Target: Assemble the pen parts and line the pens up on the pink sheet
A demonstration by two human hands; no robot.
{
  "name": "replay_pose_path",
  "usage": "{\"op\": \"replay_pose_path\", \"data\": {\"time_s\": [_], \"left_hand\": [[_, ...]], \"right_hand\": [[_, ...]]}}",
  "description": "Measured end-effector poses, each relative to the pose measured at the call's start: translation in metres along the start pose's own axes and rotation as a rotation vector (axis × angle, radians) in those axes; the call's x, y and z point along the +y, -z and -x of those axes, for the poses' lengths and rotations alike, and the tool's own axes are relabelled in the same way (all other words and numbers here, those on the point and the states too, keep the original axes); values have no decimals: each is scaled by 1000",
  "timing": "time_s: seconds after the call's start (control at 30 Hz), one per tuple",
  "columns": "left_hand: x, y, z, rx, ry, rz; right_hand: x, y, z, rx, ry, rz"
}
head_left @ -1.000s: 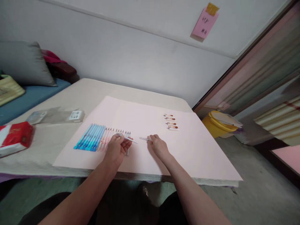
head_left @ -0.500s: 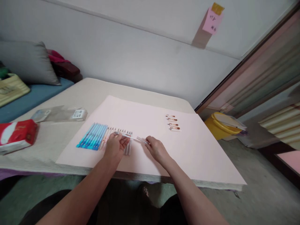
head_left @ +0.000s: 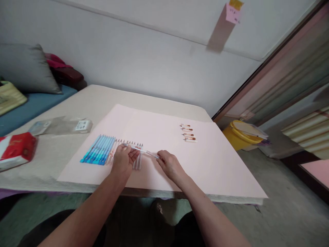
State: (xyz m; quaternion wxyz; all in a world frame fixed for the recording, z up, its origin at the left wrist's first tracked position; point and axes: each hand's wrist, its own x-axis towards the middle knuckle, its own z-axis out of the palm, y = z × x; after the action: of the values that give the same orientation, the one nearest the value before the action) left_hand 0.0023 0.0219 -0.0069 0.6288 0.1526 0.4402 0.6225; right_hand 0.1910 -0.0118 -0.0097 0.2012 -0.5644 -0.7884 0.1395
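I see the left hand (head_left: 123, 162) closed in a pinch, thumb vs. fingertips, on the thin clear pen (head_left: 137, 149). It sits just above the pink sheet (head_left: 159, 127), w/ its long axis running left-to-right and dipping a bit toward the right. The free tip points straight at the right hand (head_left: 169, 165), which is closed on a short clear piece (head_left: 153, 155) held roughly in line w/ the pen. The two ends look to meet btw the hands; I can't tell if one is inside the other. The pen is slim, see-through and pale. Behind the left hand lies a row of clear pens (head_left: 133, 154), then blue pens (head_left: 99, 153) further left. Small caps (head_left: 187, 133) are well apart, far right on the sheet.
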Motion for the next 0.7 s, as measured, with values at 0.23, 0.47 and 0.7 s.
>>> {"op": "replay_pose_path", "data": {"time_s": [0.23,0.47,0.7], "left_hand": [[-1,-1,2,-17,12,-14],[-11,-2,10,-26,24,-161],[-14,-3,13,-51,47,-217]], "right_hand": [[-2,0,1,1,14,-31],[-13,-2,3,31,22,-15],[-19,-4,4,60,-15,-1]]}}
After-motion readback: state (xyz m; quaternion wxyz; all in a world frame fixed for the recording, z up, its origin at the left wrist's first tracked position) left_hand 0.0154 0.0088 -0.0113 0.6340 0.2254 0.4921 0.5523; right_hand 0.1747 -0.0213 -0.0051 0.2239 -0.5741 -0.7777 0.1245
